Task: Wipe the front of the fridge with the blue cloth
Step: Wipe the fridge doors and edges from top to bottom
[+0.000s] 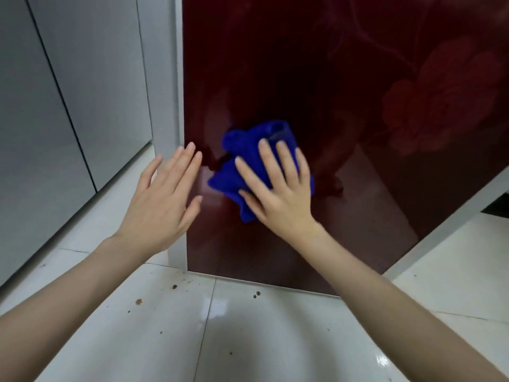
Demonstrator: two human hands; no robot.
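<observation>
The fridge front [316, 78] is a glossy dark red panel with a faint flower pattern at the right. A crumpled blue cloth [242, 158] lies flat against its lower part. My right hand [278, 194] presses the cloth to the panel with straight, spread fingers. My left hand [162, 205] hovers open with straight fingers at the fridge's left white edge [176, 133], beside the cloth; I cannot tell whether it touches the fridge.
Grey cabinet doors [68, 106] stand to the left of the fridge. The floor of white glossy tiles [248, 340] carries several small brown crumbs near the fridge's base. A white strip [440, 224] runs along the fridge's right side.
</observation>
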